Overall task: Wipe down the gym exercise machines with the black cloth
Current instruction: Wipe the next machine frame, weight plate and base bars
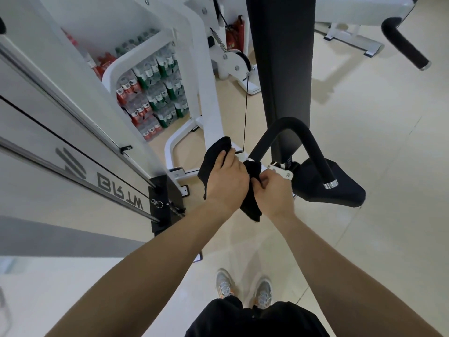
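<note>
Your left hand and right hand both clutch the black cloth (1 bunch); the curved handle probably awaits wiping.

1. A pale cream floor of large glossy tiles, with soft light and faint shadows lying across it.
2. Shrink-wrapped packs of bottles are stacked on it at the back left, some red-labelled, some green.
3. Red fire extinguishers stand further back.
</note>
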Motion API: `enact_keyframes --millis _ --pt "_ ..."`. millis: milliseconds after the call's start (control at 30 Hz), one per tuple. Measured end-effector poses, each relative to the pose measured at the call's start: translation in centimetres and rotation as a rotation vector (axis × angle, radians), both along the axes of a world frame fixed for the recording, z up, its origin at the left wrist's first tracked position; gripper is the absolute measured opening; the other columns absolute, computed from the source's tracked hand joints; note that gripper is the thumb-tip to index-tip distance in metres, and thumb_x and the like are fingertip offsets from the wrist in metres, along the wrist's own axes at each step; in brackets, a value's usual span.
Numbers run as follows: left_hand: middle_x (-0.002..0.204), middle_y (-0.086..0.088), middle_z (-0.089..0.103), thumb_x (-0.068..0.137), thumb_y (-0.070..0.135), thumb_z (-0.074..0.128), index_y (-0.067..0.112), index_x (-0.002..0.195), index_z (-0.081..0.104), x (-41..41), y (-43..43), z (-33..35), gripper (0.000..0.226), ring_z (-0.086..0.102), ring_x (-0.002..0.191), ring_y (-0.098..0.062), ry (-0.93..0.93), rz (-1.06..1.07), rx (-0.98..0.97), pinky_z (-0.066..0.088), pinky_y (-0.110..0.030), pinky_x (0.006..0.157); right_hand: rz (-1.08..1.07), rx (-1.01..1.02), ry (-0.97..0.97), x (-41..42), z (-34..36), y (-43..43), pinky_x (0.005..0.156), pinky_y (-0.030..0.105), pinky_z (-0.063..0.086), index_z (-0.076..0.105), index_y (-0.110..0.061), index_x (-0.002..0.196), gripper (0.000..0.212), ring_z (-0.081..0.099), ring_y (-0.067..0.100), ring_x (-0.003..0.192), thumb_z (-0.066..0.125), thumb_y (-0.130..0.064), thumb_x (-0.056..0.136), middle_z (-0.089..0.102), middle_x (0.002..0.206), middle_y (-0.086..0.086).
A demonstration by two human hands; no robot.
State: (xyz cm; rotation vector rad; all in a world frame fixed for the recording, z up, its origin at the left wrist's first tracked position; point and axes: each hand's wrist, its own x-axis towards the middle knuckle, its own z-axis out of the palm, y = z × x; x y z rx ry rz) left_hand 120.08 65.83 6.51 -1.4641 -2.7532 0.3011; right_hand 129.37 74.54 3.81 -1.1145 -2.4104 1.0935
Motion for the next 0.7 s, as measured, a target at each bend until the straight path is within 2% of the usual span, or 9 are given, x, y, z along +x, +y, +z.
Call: enact_keyframes --millis 167,267,333,433,567,700 --pt "0.131 -0.013 0.062 0.107 0.037 0.027 0.003 0.127 0.060 -0.3 1.1 -0.2 0.051 0.038 0.139 -0.030 0.043 -0.001 0.048 0.013 -0.044 0.124 -0.053 0.015 0.019 -0.4 -0.1 1.4 0.065 0.033 0.047 0.060 -0.014 0.079 0.021 0.058 0.018 0.065 0.065 -0.030 0.092 0.057 0.061 -0.010" --pt "0.140 -0.016 0.056 0.105 0.026 0.030 0.001 0.134 0.054 -0.1 -0.4 -0.6 0.046 0.033 0.145 -0.030 0.050 -0.053 0.056 0.013 -0.044 0.125 -0.012 -0.014 -0.032 0.1 -0.4 0.5 0.063 0.033 0.048 0.057 -0.023 0.077 0.019 0.058 0.014 0.065 0.065 -0.031 0.092 0.056 0.061 -0.013" --pt "0.143 -0.017 0.053 0.098 0.017 0.033 -0.001 0.137 0.052 0.1 -1.8 -0.8 0.047 0.032 0.147 -0.030 0.046 -0.100 0.123 0.016 -0.044 0.124 0.057 -0.070 -0.024 0.3 -0.7 -0.4 0.059 0.033 0.045 0.050 -0.028 0.069 0.026 0.052 0.010 0.056 0.066 -0.027 0.090 0.052 0.054 -0.012" --pt "0.137 -0.016 0.058 0.094 0.012 0.048 0.001 0.131 0.058 0.6 -3.7 -1.6 0.040 0.038 0.144 -0.031 0.058 -0.163 0.264 0.026 -0.043 0.122 0.131 -0.129 -0.022 0.6 -1.0 -1.5 0.055 0.032 0.044 0.049 -0.031 0.066 0.029 0.049 0.010 0.052 0.066 -0.024 0.088 0.052 0.052 -0.009" --pt "0.134 -0.012 0.058 0.093 0.011 0.059 0.008 0.120 0.063 1.0 -4.5 -2.6 0.027 0.036 0.144 -0.030 0.034 -0.207 0.324 0.023 -0.044 0.123 0.114 -0.115 -0.039 1.4 -1.1 -1.7 0.055 0.029 0.043 0.049 -0.030 0.066 0.028 0.051 0.011 0.055 0.065 -0.025 0.088 0.054 0.054 -0.008" --pt "0.106 0.000 0.071 0.091 0.022 0.064 0.019 0.098 0.068 1.8 -3.5 -2.2 0.008 0.057 0.123 -0.022 -0.050 -0.175 0.463 0.024 -0.045 0.122 0.019 -0.114 -0.032 2.9 -0.7 -0.3 0.052 0.019 0.038 0.051 -0.027 0.066 0.026 0.053 0.006 0.056 0.066 -0.026 0.087 0.053 0.050 -0.012"
